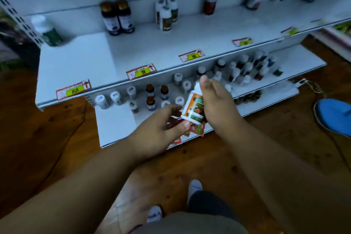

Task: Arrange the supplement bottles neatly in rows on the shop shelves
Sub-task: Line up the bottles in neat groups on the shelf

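Above the lower shelf [114,127], right hand [216,100] grips a white cylindrical bottle [193,107]; left hand [161,129] fingers pinch its base

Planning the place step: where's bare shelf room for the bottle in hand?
Upper shelf: wide bare patch between the green bottle at left, the two dark bottles behind, and the price tags in front. Lower shelf: front-left corner bare; its right half is crowded with bottles.

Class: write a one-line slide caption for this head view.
Both hands, left hand and right hand, hold an orange-labelled bottle before the shelves.
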The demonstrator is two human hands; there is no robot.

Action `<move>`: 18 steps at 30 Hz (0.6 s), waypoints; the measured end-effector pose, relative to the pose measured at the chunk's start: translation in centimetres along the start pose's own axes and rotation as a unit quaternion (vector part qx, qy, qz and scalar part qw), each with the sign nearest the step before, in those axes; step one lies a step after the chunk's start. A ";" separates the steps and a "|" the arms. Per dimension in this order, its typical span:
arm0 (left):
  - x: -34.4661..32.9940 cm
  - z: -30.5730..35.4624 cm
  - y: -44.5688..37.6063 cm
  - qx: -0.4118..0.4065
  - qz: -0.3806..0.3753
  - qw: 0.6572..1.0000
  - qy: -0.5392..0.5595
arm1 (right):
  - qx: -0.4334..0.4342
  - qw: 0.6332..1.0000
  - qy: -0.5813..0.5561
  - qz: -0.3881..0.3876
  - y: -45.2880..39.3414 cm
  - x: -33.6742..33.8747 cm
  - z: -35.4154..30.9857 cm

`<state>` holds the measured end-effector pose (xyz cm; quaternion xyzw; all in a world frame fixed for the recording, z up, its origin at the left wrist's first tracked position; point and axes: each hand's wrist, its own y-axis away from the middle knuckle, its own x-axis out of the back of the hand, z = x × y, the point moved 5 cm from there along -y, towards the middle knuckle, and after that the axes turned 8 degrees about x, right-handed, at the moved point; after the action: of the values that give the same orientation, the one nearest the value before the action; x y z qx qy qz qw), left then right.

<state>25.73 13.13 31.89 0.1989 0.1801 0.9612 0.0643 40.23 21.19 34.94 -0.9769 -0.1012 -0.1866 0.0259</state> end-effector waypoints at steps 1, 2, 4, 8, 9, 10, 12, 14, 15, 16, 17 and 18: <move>0.2 0.9 -0.2 -0.013 0.002 1.000 -0.022 | 0.003 1.000 0.005 0.006 -0.3 0.7 -0.5; 0.5 1.7 -0.5 -0.024 0.009 0.998 -0.050 | 0.004 1.000 0.004 0.009 -0.7 1.4 -1.1; 1.0 3.2 -1.6 -0.042 0.030 0.995 -0.090 | 0.018 1.000 0.009 0.006 -2.2 2.5 -1.6; 1.1 6.0 -5.8 -0.063 0.074 0.989 -0.110 | 0.054 0.998 -0.009 -0.018 -7.5 4.4 -1.7; 1.3 6.5 -7.1 -0.061 0.088 0.988 -0.109 | 0.059 0.998 -0.012 -0.032 -9.0 4.8 -1.7; 1.4 7.0 -8.3 -0.058 0.108 0.987 -0.102 | 0.066 0.997 -0.013 -0.047 -10.6 5.2 -1.8; 2.2 7.9 -10.6 -0.042 0.161 0.982 -0.092 | 0.085 0.994 0.005 -0.069 -13.9 6.1 -2.0; 3.2 8.4 -12.5 -0.012 0.214 0.972 -0.093 | 0.107 0.989 0.047 -0.086 -17.0 6.5 -2.5; 4.0 8.5 -13.5 0.001 0.240 0.965 -0.102 | 0.120 0.986 0.068 -0.097 -18.4 6.5 -2.9; 4.8 8.4 -14.4 0.014 0.262 0.957 -0.124 | 0.131 0.981 0.088 -0.110 -19.7 6.3 -3.3; 5.7 8.2 -15.5 0.030 0.279 0.948 -0.150 | 0.139 0.977 0.106 -0.123 -21.0 5.9 -3.6; 6.6 8.0 -16.6 0.047 0.289 0.941 -0.169 | 0.148 0.972 0.120 -0.135 -22.3 5.3 -3.9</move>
<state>23.76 32.34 34.92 0.4052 0.1463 0.8809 -0.1961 39.04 43.61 40.81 -0.9100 -0.2548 -0.2874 0.1565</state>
